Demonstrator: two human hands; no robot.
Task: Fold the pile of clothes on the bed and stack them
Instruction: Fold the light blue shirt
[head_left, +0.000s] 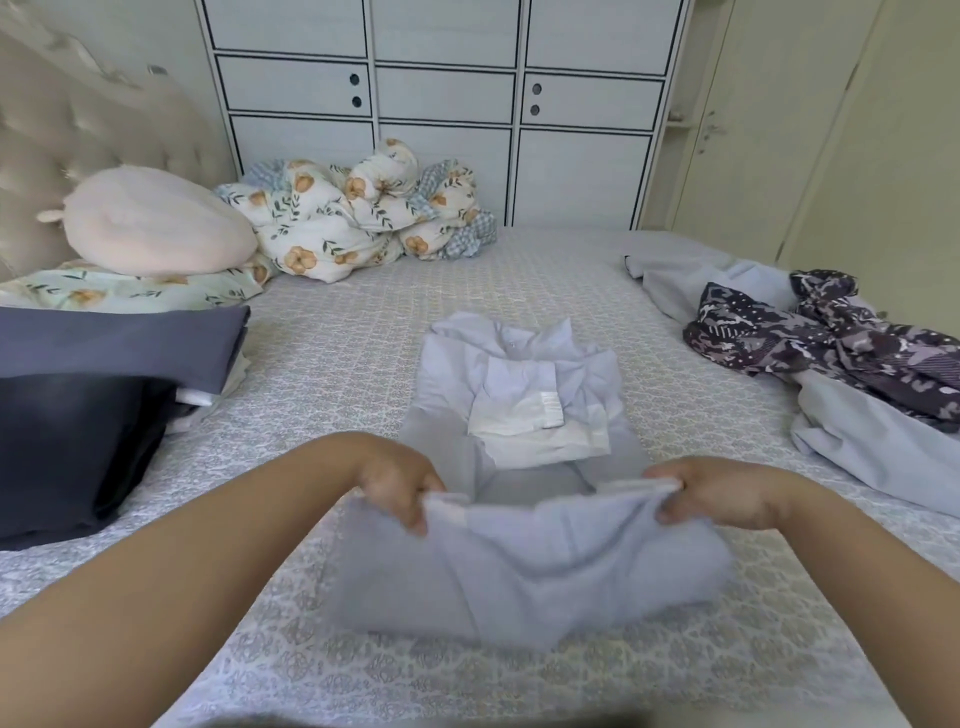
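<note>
I had my left hand (397, 480) and right hand (711, 493) each pinching a bottom corner of the pale shirt (519, 415), lifted at six o'clock to fold upward. Unfolded clothes (831, 343) lay at two o'clock, the folded stack (104, 374) at nine.

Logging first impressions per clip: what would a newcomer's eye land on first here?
Two bare hands, left hand and right hand, each pinch an end of a pale lilac garment lifted at the near centre of the bed. Next come the purple patterned garment crumpled at right and the dark folded stack at left.
</note>
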